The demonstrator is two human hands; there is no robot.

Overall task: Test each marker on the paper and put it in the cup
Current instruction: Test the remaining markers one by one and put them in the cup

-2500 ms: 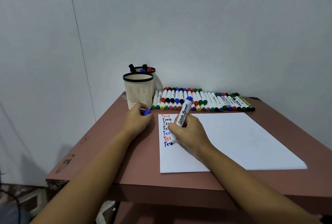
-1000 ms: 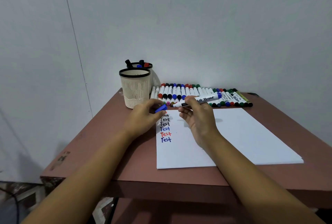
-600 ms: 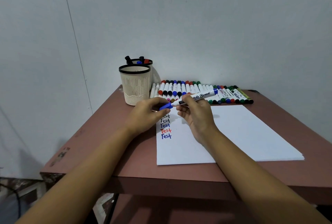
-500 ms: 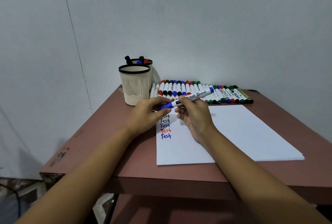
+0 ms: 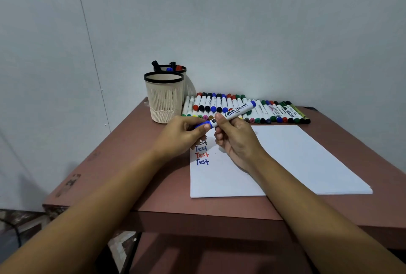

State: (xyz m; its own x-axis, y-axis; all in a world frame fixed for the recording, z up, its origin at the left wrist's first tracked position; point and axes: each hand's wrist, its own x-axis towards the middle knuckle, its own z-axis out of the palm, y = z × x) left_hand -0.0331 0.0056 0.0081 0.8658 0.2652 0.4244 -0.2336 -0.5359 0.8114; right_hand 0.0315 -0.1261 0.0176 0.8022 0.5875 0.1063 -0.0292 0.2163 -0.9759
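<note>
Two hands on one item: a blue marker (image 5: 236, 111), held in the air over the top left corner of the paper (image 5: 296, 159), tilted, its blue butt end up and to the right.
- My right hand (image 5: 238, 141): curled round the white barrel, thumb on top.
- My left hand (image 5: 181, 136): thumb and fingers pinch the blue cap (image 5: 203, 125), which sits at the marker's lower left end. I cannot tell whether it is fully seated.
- Paper: white, flat on the table (image 5: 131, 152). A column of "Test" words (image 5: 202, 155) runs down its left edge; blue, red and blue show, the upper ones hidden by my left hand.
- Front cup (image 5: 164, 100): beige with a black rim, at the back left of the table. Contents not visible.
- Back cup (image 5: 184, 78): just behind the front one. Black, blue and red marker ends stick out of it.
- Marker row (image 5: 283, 114): many markers side by side along the far edge, right of the cups, capped in red, black, blue and green.
</note>
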